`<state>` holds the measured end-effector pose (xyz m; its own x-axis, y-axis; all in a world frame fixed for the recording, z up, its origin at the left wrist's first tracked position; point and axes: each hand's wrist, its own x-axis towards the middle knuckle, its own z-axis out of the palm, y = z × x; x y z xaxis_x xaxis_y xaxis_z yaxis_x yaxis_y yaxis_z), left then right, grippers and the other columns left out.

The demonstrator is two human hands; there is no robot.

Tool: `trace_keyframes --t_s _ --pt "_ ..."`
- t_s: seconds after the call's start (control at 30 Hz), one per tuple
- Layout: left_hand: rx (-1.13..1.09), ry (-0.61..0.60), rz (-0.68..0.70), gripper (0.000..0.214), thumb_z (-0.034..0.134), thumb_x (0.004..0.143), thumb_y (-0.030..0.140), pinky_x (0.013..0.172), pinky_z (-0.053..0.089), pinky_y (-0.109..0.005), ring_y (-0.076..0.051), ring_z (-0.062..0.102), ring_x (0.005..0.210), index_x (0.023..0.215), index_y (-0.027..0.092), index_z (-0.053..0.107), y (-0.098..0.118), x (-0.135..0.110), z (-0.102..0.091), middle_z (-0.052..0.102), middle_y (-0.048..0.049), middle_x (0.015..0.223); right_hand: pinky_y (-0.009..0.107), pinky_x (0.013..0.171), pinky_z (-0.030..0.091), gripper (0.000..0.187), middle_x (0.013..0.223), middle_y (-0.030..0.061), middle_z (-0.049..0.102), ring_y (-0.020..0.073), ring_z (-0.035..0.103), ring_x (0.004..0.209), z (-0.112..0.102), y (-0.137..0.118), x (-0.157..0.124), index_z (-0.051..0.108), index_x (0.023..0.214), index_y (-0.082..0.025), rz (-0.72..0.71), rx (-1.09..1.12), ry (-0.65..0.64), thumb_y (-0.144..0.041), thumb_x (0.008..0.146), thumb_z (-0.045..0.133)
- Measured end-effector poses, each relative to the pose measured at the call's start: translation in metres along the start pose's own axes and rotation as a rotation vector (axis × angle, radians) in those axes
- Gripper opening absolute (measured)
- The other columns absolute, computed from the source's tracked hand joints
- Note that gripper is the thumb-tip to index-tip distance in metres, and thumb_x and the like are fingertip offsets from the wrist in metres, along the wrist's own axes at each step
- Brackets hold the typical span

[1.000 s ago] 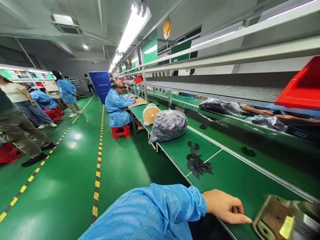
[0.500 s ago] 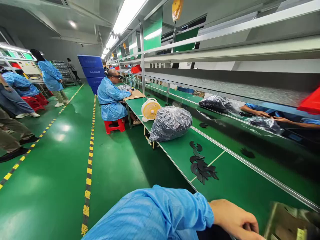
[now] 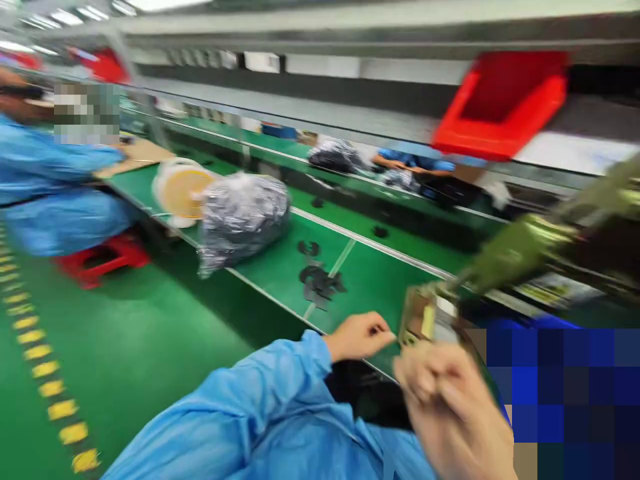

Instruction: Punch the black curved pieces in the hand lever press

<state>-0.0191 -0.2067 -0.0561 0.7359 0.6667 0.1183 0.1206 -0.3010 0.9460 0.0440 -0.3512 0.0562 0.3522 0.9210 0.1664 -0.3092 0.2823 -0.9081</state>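
Observation:
My left hand (image 3: 359, 336), in a blue sleeve, is held over the near edge of the green bench (image 3: 280, 283). Its thumb and fingertips come together in a pinch, and whatever may be between them is too small to make out. Closer to me, my right hand (image 3: 443, 400) is raised with curled fingers. It is smeared by motion, and any content is hidden. Just beyond both hands stands a box-like fixture (image 3: 417, 313) with a yellow label. Black curved pieces (image 3: 320, 280) lie in a loose pile on the bench, left of that fixture.
A clear bag of dark pieces (image 3: 245, 217) and a yellow-white fan (image 3: 185, 190) stand farther along the bench. An olive-green machine (image 3: 520, 253) rises at right. A red bin (image 3: 500, 107) hangs above. One co-worker (image 3: 45, 173) sits at left; another's hands (image 3: 400, 165) work across the line.
The view has swung right and down. My right hand has come into view, and my left hand is now pinched beside it. The red bin and green machine now show more fully.

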Motion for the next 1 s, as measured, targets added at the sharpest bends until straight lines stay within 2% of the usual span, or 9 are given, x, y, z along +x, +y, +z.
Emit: trace_keyframes --t_s 0.1,0.17,0.23,0.3,0.37,0.53,0.67,0.87,1.0 --pt "-0.159 0.097 -0.019 0.032 0.062 0.102 0.051 0.076 0.054 -0.030 -0.016 0.064 0.080 0.100 0.020 0.068 -0.002 -0.017 0.001 0.070 -0.0010 0.087 0.032 0.063 0.043 0.008 0.074 -0.0009 0.050 0.0149 0.046 0.068 -0.026 0.015 0.006 0.065 0.084 -0.026 0.042 0.111 0.249 -0.022 0.085 0.071" --pt "-0.213 0.068 0.009 0.032 0.064 0.102 0.051 0.079 0.055 -0.030 -0.016 0.064 0.083 0.104 0.019 0.068 -0.001 -0.029 0.003 0.070 -0.0018 0.090 0.033 0.069 0.047 0.010 0.079 -0.0015 0.053 0.0146 0.051 0.072 -0.040 0.026 0.010 0.066 0.090 -0.027 0.027 0.180 0.385 -0.022 0.084 0.072" --pt "-0.224 0.035 0.058 0.028 0.067 0.101 0.046 0.083 0.056 -0.031 -0.017 0.066 0.086 0.109 0.019 0.067 0.006 -0.042 0.008 0.071 -0.0031 0.097 0.038 0.087 0.055 0.012 0.088 -0.0010 0.061 0.0169 0.062 0.086 -0.049 0.035 0.009 0.067 0.097 -0.028 0.009 0.218 0.441 -0.026 0.088 0.074" --pt "-0.208 0.004 0.110 0.024 0.070 0.101 0.040 0.082 0.057 -0.031 -0.016 0.066 0.086 0.112 0.020 0.067 0.015 -0.051 0.016 0.071 -0.0039 0.101 0.046 0.109 0.053 0.016 0.096 -0.0005 0.068 0.0205 0.069 0.107 -0.053 0.041 0.004 0.067 0.102 -0.030 0.013 0.251 0.446 -0.031 0.090 0.077" --pt "-0.178 -0.018 0.151 0.023 0.071 0.100 0.036 0.080 0.057 -0.031 -0.015 0.066 0.083 0.116 0.020 0.067 0.021 -0.053 0.026 0.070 -0.0046 0.104 0.051 0.120 0.049 0.021 0.103 -0.0005 0.072 0.0230 0.069 0.123 -0.055 0.044 -0.002 0.067 0.106 -0.031 0.040 0.289 0.444 -0.033 0.089 0.080" --pt "-0.100 0.009 0.172 0.020 0.070 0.102 0.036 0.078 0.057 -0.030 -0.016 0.068 0.083 0.112 0.020 0.070 0.025 -0.044 0.039 0.074 -0.0050 0.100 0.055 0.118 0.053 0.025 0.113 0.0006 0.077 0.0252 0.070 0.126 -0.061 0.050 -0.010 0.067 0.110 -0.032 0.109 0.353 0.448 -0.035 0.090 0.081" --pt "-0.060 0.036 0.159 0.019 0.069 0.101 0.040 0.079 0.059 -0.031 -0.017 0.069 0.084 0.105 0.021 0.073 0.027 -0.044 0.038 0.077 -0.0050 0.098 0.053 0.119 0.053 0.022 0.115 0.0008 0.079 0.0240 0.073 0.122 -0.067 0.055 -0.016 0.069 0.108 -0.030 0.093 0.331 0.462 -0.038 0.091 0.080" --pt "-0.052 0.018 0.166 0.017 0.071 0.100 0.038 0.078 0.060 -0.030 -0.017 0.071 0.084 0.103 0.021 0.073 0.031 -0.046 0.040 0.078 -0.0043 0.097 0.051 0.111 0.059 0.021 0.115 0.0024 0.081 0.0238 0.074 0.119 -0.073 0.060 -0.025 0.069 0.110 -0.030 0.109 0.355 0.465 -0.039 0.093 0.079" --pt "-0.052 0.005 0.155 0.017 0.071 0.100 0.038 0.079 0.060 -0.031 -0.018 0.071 0.085 0.103 0.021 0.073 0.031 -0.047 0.041 0.078 -0.0047 0.097 0.052 0.114 0.057 0.021 0.114 0.0018 0.081 0.0238 0.075 0.117 -0.076 0.062 -0.028 0.069 0.109 -0.030 0.108 0.362 0.471 -0.039 0.093 0.079"
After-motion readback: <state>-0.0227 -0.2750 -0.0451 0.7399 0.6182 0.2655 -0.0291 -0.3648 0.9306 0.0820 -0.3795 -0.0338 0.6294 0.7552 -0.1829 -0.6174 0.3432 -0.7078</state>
